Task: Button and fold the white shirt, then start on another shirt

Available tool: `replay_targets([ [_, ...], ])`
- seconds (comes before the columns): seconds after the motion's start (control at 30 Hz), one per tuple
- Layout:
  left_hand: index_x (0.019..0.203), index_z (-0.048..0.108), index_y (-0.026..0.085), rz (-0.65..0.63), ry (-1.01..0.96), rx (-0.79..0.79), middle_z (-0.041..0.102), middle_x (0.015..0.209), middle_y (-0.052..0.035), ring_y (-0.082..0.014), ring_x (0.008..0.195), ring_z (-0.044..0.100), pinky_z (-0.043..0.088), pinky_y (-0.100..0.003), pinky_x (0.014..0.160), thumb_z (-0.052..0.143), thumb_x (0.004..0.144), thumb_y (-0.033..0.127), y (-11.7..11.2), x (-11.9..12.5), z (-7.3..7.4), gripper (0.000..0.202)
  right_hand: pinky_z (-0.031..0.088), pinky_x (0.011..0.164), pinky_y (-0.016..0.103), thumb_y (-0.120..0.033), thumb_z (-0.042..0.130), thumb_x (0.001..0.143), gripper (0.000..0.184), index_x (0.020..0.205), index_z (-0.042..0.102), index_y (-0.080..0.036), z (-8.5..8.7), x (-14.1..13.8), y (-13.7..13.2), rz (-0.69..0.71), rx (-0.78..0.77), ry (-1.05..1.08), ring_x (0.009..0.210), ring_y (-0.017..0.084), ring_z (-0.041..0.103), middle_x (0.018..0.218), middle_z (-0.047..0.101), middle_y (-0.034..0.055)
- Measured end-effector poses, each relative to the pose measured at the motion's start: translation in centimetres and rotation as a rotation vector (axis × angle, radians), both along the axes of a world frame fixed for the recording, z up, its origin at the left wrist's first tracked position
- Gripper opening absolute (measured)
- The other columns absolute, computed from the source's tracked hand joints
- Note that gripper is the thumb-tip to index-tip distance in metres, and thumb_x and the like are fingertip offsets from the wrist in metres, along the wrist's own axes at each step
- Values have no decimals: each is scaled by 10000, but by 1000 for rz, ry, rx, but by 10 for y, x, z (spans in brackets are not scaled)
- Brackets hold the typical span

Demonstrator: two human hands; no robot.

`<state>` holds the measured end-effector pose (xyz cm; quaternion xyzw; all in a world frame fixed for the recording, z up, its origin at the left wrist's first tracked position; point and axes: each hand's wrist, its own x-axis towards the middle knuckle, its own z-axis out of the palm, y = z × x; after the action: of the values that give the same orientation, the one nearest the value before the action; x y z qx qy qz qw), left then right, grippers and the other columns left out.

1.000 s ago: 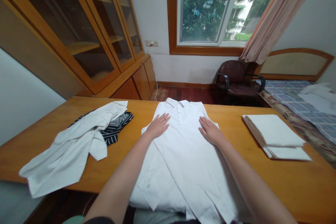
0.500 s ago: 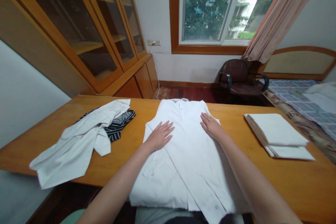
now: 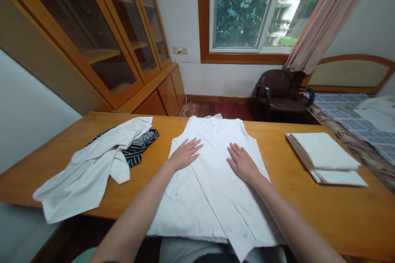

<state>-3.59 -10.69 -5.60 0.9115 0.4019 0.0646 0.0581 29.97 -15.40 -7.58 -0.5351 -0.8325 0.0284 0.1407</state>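
A white collared shirt (image 3: 212,189) lies flat on the wooden table (image 3: 339,209), collar at the far edge, sleeves folded in, hem hanging over the near edge. My left hand (image 3: 184,154) lies flat on the shirt's left side, fingers spread. On its right side my right hand (image 3: 241,162) rests flat with the fingers stretched out. Neither hand holds anything.
At the left lies a crumpled white garment (image 3: 89,168) over a dark striped one (image 3: 140,146). A stack of folded white cloth (image 3: 327,158) sits at the right. Behind the table stand a glass-door cabinet (image 3: 101,37), a brown armchair (image 3: 282,92) and a bed (image 3: 364,121).
Both hands have slid back toward me over the shirt, the right one more and slightly inward. The shirt lies smoother and its hem hangs lower over the near edge.
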Motion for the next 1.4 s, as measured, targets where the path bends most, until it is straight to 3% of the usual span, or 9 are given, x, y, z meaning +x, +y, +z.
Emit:
replay_targets([
  [0.23,1546,329,324,-6,10,-38,257,1644,-2,-194,1534,171,84,-457,1257,316,1050,459,14,-2,2,513,225,1213,487,-430,367,1024,570,1528,397,-164,2,8,8,-28,-31,-53,1497,282,279,1616,306,115],
  [0.37,1507,413,299,93,18,-79,284,1633,-24,-232,1527,205,131,-513,1243,325,1045,444,13,10,7,492,238,1210,487,-391,337,1032,556,1526,397,-140,3,9,20,-15,-30,-66,1495,279,286,1609,318,121],
  [0.6,1474,468,277,129,-73,-1,352,1605,-38,-230,1519,232,148,-509,1248,353,1041,416,-23,35,-4,469,274,1200,494,-332,347,1024,509,1492,453,-162,-1,11,26,10,7,0,1473,272,337,1582,382,118],
  [0.8,1474,461,277,176,-93,42,371,1597,-36,-231,1507,263,183,-509,1243,358,1040,363,-44,19,-15,455,365,1159,482,-291,408,996,432,1366,592,-163,3,15,19,25,62,150,1394,281,441,1467,538,124],
  [0.93,1462,471,249,250,-140,65,379,1588,-68,-259,1493,280,252,-499,1223,411,1018,369,-57,5,-14,463,464,1037,458,-282,471,971,327,1201,689,-201,13,13,2,2,65,240,1177,283,564,1237,669,116],
  [1.03,1445,481,244,343,-183,86,466,1499,-89,-274,1400,390,344,-461,1175,470,992,368,-71,0,-7,470,498,914,412,-311,506,962,257,1038,726,-201,23,10,-16,-18,-33,304,1002,266,599,1020,688,108],
  [1.13,1447,474,244,447,-176,44,564,1311,-107,-291,1223,506,420,-449,1091,534,951,373,-86,-1,3,516,497,833,359,-359,561,935,224,970,713,-199,34,7,-30,-47,-212,376,895,232,616,946,671,88],
  [1.23,1458,453,228,493,-151,-86,592,1210,-114,-300,1128,555,445,-440,1041,580,903,367,-94,-1,11,586,482,773,327,-384,647,875,258,1049,677,-196,47,5,-37,-108,-421,405,822,212,631,925,685,69],
  [1.4,1474,411,200,527,-207,-289,598,1293,-128,-290,1172,598,463,-394,1031,617,835,305,-91,-4,12,679,424,683,299,-418,760,762,465,1140,607,-193,58,-3,-40,-214,-671,324,771,216,632,875,700,57],
])
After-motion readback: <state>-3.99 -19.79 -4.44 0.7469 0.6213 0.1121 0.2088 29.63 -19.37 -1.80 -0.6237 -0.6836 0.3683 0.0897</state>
